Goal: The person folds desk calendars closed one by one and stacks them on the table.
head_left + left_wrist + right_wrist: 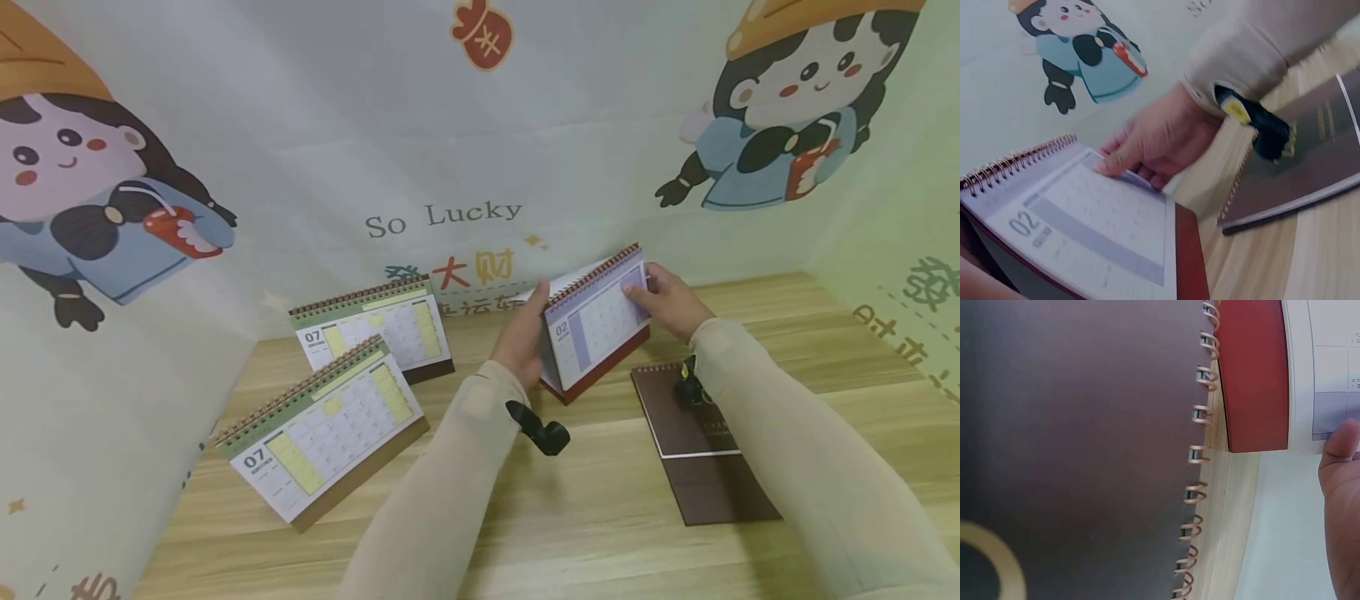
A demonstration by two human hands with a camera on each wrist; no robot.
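Between both hands a spiral-bound desk calendar [600, 329] stands tent-like, its purple-and-white page reading 02 above a red base. The left hand [522, 340] holds its left end, thumb up near the binding; most of its fingers are hidden. At the opposite end, the right hand [671, 304] pinches the page side, thumb on the front and fingers behind. The left wrist view shows that right hand [1163, 134] on the calendar page [1104, 219]. In the right wrist view, the thumb lies on the page's corner beside the red base [1254, 375].
Two desk calendars with green tops showing 07 stand at the left, one in front [330, 433] and one behind [375, 329]. A dark brown spiral calendar [705, 450] lies flat under the right forearm. Printed cloth [337, 150] walls the wooden table [585, 517].
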